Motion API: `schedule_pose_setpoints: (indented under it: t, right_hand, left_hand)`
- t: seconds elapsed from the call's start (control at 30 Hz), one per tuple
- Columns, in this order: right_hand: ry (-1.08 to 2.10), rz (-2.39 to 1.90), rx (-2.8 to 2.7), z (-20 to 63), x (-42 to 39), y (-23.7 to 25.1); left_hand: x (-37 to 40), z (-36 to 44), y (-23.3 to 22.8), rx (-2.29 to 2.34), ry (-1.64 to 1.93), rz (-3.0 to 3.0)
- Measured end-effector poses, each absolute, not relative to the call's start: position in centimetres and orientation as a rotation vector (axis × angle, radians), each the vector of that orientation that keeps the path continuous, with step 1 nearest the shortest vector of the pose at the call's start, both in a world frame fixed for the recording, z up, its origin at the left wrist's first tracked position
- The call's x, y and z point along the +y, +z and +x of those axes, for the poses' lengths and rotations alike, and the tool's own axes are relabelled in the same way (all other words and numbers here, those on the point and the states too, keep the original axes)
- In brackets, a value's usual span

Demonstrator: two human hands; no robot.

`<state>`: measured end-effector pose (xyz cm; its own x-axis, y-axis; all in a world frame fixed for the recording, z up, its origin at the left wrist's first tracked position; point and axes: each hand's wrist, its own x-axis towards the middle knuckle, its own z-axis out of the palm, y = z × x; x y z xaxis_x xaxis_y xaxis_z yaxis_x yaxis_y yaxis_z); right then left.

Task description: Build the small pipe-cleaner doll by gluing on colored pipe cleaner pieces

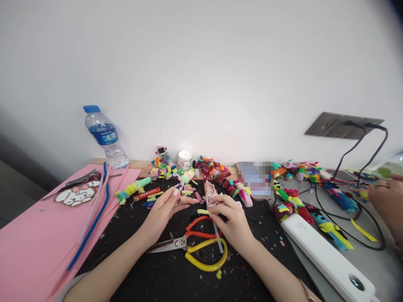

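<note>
My left hand (pixel 165 207) is raised over the black mat (pixel 132 260), thumb and forefinger pinched together. A small dark spot shows at its fingers; I cannot tell what it is. My right hand (pixel 228 216) is closed at the fingertips, where a short pale yellow pipe cleaner piece (pixel 203 212) sticks out to the left. Below the hands lie large scissors (pixel 181 242) with one red and one yellow handle. A translucent stick (pixel 218 237) passes under my right hand. Just behind that hand is a pinkish, glittery piece (pixel 210 189).
Pipe cleaner figures (pixel 220 174) line the wall around a paper cup (pixel 184 159) and a phone (pixel 255 180). Pink sheets (pixel 28 230) and a water bottle (pixel 102 134) are left. At right are a white power bank (pixel 327 253), black cables (pixel 317 201) and another person's hand (pixel 385 199).
</note>
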<state>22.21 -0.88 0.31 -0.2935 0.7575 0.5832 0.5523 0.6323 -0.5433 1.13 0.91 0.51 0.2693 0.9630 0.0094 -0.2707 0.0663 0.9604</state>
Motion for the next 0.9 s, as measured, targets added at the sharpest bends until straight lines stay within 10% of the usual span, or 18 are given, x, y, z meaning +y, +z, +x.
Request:
schedule_pose_setpoints:
  t: [0.6, 0.9]
  right_hand:
    - [0.299, -1.042, -1.989, 22.2, -0.91, 0.33]
    - [0.281, -1.021, -1.992, 22.1, -0.95, 0.32]
  left_hand:
    - [0.45, 0.74, 0.81, 1.117, 0.829, 1.914]
    - [-0.05, 1.58, 0.03, 0.92, 0.716, 1.418]
